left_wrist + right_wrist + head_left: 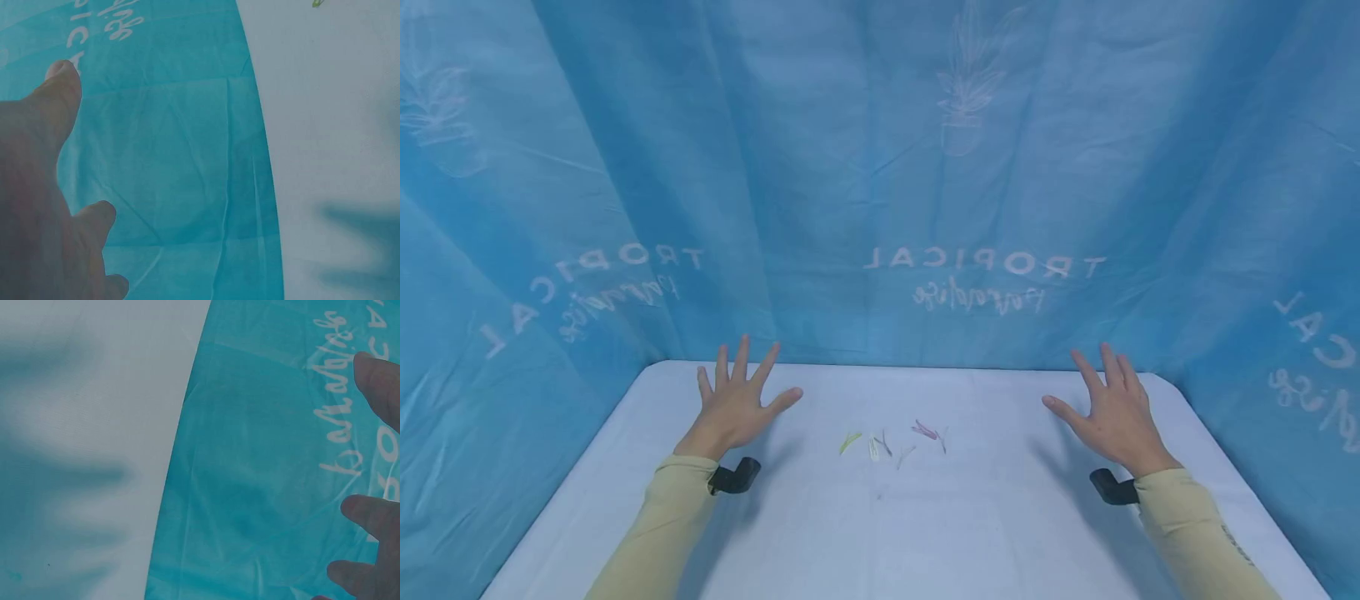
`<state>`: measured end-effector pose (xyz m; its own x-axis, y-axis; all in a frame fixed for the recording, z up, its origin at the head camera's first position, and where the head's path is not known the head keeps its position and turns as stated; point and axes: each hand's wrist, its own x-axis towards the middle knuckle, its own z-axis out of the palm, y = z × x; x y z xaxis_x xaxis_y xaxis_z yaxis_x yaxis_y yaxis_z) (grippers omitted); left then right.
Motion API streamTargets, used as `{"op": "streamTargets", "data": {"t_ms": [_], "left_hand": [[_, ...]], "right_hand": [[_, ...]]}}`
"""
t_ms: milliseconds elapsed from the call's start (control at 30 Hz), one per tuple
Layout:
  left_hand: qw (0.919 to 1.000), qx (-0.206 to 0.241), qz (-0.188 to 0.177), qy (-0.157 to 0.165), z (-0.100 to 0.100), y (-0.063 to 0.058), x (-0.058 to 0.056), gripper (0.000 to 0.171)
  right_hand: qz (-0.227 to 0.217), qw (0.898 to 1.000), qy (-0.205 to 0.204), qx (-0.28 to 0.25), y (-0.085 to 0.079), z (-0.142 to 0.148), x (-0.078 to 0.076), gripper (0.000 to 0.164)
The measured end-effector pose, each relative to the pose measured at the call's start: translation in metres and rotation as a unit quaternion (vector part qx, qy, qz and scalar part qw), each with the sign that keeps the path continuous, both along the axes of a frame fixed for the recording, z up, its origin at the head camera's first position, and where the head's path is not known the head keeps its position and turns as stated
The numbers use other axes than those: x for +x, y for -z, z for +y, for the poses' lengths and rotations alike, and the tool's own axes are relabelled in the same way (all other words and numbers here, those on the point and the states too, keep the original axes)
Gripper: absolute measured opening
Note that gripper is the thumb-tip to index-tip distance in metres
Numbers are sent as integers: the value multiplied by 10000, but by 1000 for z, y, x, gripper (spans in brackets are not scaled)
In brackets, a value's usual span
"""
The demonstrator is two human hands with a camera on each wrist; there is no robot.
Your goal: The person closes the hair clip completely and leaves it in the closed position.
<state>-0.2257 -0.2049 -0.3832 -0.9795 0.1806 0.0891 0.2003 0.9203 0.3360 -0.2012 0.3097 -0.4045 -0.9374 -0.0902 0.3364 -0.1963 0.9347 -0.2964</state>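
My left hand (735, 411) hovers over the left side of the white table (955, 525), fingers spread and holding nothing. On the right side my right hand (1112, 417) is raised too, its fingers straight and apart. Between the hands lie several small, slim pieces that look like hair clips. Leftmost is a yellow-green clip (849, 442), then a white clip (874, 449) beside a dark, V-shaped clip (884, 442). A pale clip (906, 456) lies nearer the front, with a pink clip (924, 430) and a greyish clip (942, 440) to its right. Neither hand touches them.
A blue curtain (865, 167) with mirrored white lettering encloses the table at the back and both sides. Each wrist wears a black camera mount, one on the left (737, 476) and one on the right (1112, 487). Both hands cast shadows on the tabletop.
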Motion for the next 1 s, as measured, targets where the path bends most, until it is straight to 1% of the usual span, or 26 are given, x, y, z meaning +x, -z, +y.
{"op": "streamTargets", "data": {"t_ms": [200, 367, 633, 833, 1000], "left_hand": [[10000, 38, -86, 9, 2, 0, 0, 89], [9999, 64, -60, -75, 2, 1, 1, 89], [9997, 200, -104, -109, 4, 7, 5, 90], [9993, 327, -40, -197, 8, 12, 7, 88], [9985, 495, -103, -215, 13, 17, 8, 88]], "right_hand": [[-66, 10000, 1, -52, 0, -1, -1, 90], [-73, 9999, 3, -108, 0, -3, -2, 89], [-107, 9997, 18, -213, 4, -11, -1, 88], [-108, 9994, -135, -313, 4, -24, -5, 84], [-138, 9991, -179, -352, 5, -33, -8, 82]]}}
